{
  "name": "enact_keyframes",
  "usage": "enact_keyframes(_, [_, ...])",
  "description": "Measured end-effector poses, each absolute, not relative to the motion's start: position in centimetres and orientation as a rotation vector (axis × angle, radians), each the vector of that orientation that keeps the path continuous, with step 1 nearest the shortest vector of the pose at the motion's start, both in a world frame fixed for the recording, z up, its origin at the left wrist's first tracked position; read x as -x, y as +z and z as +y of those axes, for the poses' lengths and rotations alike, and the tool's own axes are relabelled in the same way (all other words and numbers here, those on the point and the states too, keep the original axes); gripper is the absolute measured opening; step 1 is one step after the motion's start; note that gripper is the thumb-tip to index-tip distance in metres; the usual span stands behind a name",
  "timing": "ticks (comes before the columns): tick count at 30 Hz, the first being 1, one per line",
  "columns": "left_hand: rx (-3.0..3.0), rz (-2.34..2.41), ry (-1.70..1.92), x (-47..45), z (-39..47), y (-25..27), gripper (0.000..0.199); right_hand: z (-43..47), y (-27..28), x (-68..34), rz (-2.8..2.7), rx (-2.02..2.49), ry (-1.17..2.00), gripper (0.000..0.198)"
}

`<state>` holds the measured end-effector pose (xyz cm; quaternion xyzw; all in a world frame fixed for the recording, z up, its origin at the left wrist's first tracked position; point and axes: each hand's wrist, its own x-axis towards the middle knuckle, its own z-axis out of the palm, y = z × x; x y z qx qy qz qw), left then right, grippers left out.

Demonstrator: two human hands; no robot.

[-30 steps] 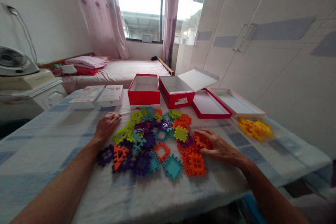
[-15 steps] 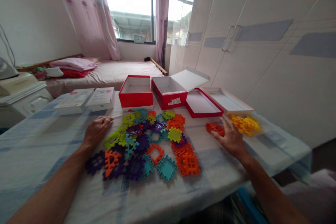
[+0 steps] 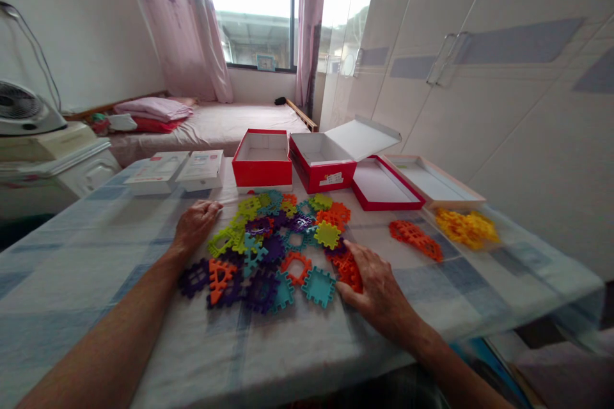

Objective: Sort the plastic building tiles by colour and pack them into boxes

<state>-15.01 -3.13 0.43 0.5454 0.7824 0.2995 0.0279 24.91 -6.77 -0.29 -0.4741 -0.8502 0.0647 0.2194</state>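
A pile of toothed plastic interlocking tiles in purple (image 3: 261,291), teal (image 3: 319,286), lime green (image 3: 328,234) and orange (image 3: 295,267) lies on the table. My right hand (image 3: 377,287) is at the pile's right edge, thumb and fingers around an orange interlocking tile (image 3: 349,270) that they partly cover. My left hand (image 3: 194,227) rests on the cloth left of the pile, its fingers curled together and nothing visible in them. A separate row of orange tiles (image 3: 415,240) lies to the right of my right hand.
Yellow pieces (image 3: 466,228) lie heaped at the right. Along the back stand two white boxes (image 3: 158,172), a red open box (image 3: 262,172), another red box (image 3: 319,172) with its lid raised, a red-rimmed tray (image 3: 388,204) and a pale tray (image 3: 460,198). A checked cloth (image 3: 192,358) covers the table.
My right hand has left the separate orange tiles and moved left onto the orange tiles at the pile's edge. My left hand stays beside the pile. The view has turned slightly left.
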Motion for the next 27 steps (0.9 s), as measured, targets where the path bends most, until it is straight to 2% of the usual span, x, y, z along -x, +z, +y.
enact_keyframes(9, [-1.666, 2.436, 0.911, 14.8, -3.2, 0.6, 0.043, -4.6, 0.1, -28.4, -2.309, 1.493, 0.051, 0.049])
enact_keyframes(15, [-1.686, 2.446, 0.907, 14.8, -3.2, 0.6, 0.043, -3.5, 0.3, -30.2, -2.202, 1.611, -0.278, 0.044])
enact_keyframes(22, [-1.698, 2.460, 0.892, 14.8, -3.1, 0.6, 0.041, -4.1, 1.0, -28.6, -2.431, 1.404, 0.000, 0.052])
enact_keyframes(27, [-1.694, 2.460, 0.880, 14.7, -3.2, 0.8, 0.045, -3.3, 0.9, -28.5, -2.435, 1.454, -0.040, 0.045])
